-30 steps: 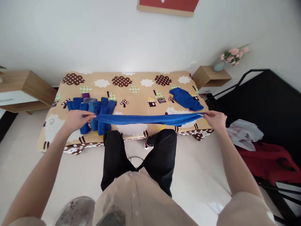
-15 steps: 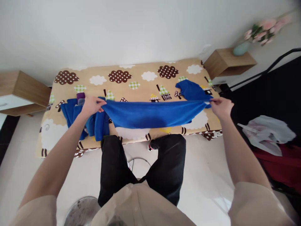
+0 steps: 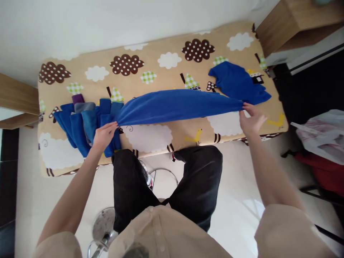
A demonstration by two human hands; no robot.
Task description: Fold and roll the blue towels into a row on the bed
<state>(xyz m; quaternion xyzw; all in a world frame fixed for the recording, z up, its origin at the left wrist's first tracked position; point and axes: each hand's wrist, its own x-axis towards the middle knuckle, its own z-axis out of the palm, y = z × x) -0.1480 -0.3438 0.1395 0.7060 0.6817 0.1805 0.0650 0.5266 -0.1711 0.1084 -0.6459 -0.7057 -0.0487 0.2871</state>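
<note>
A long blue towel [image 3: 177, 106] stretches sideways between my two hands above a bed with a patterned sheet. My left hand [image 3: 105, 135] pinches its left end, close to several rolled or folded blue towels [image 3: 80, 130]. A grey roll [image 3: 84, 107] and a purple roll [image 3: 77, 99] lie among those. At the towel's right end, my right hand [image 3: 252, 118] grips a corner between thumb and fingers. Just beyond that hand lies a crumpled blue cloth [image 3: 240, 83].
The bed [image 3: 161, 80] stands against a white wall. Wooden cabinets [image 3: 285, 25] flank it. A white plastic bag [image 3: 322, 134] sits at the right on something red. A round metal stool base [image 3: 103, 224] is on the floor at lower left.
The towel's middle has swung up and away, its lower edge no longer hanging toward me. Both hands still hold its ends. My view has shifted closer to the bed.
</note>
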